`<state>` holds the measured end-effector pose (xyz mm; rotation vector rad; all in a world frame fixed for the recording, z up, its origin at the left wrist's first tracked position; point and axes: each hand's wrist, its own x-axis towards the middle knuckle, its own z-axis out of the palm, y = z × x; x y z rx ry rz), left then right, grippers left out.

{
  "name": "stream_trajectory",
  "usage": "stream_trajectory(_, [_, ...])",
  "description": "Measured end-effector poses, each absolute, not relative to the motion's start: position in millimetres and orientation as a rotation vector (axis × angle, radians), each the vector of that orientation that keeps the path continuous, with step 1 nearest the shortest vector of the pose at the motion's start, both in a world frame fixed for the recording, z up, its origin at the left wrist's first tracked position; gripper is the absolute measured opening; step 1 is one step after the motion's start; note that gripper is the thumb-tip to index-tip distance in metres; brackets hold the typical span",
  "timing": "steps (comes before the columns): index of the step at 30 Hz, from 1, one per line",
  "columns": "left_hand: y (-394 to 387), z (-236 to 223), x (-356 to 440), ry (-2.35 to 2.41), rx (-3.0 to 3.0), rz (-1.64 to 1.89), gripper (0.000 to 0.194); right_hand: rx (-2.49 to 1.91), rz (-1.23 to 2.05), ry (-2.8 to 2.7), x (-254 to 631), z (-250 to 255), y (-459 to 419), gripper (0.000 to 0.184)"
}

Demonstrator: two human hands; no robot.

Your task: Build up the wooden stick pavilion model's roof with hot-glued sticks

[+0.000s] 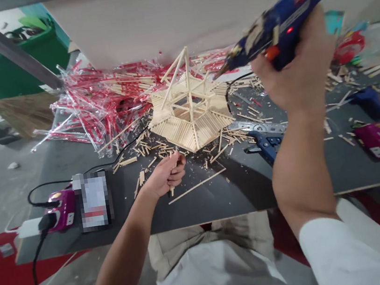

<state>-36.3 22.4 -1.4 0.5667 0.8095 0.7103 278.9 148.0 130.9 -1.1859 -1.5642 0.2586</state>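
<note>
My right hand (303, 70) is raised and wrapped round a blue hot glue gun (275, 24), its nozzle angled down to the left and a small red light lit. The nozzle tip is close to the upper right side of a star-shaped model (194, 135) built of thin wooden sticks, with a few sticks rising from its top. Just in front of the model, my left hand (168, 174) is closed on a thin wooden stick (172, 191), whose lower end shows below the fingers. A single longer stick (196, 186) lies on the table to the right of that hand.
Stick bundles in red and clear wrappers (100, 108) heap at the back left. Cut pieces litter the dark table (250, 195). Blue-handled cutters (268, 145) and a metal ruler (244, 125) lie right of the model. A purple power socket (61, 210) and a phone (94, 201) stand left.
</note>
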Motion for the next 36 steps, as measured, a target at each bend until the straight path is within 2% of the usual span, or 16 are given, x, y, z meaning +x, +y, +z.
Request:
stream_trajectory(4, [24, -2, -35, 0.794, 0.547, 0.706, 0.038, -1.222, -0.043, -1.873, 267, 127, 146, 0.050])
stream_trajectory(12, [22, 1, -35, 0.811, 0.521, 0.742, 0.037, -1.310, -0.192, -1.965, 257, 133, 141, 0.046])
stream_trajectory(29, [23, 1, -35, 0.820, 0.497, 0.751, 0.035, -1.389, -0.191, -1.975, 253, 130, 144, 0.038])
stream_trajectory(36, [23, 2, -36, 0.830, 0.505, 0.744, 0.035, -1.406, -0.195, -2.002, 252, 131, 146, 0.041])
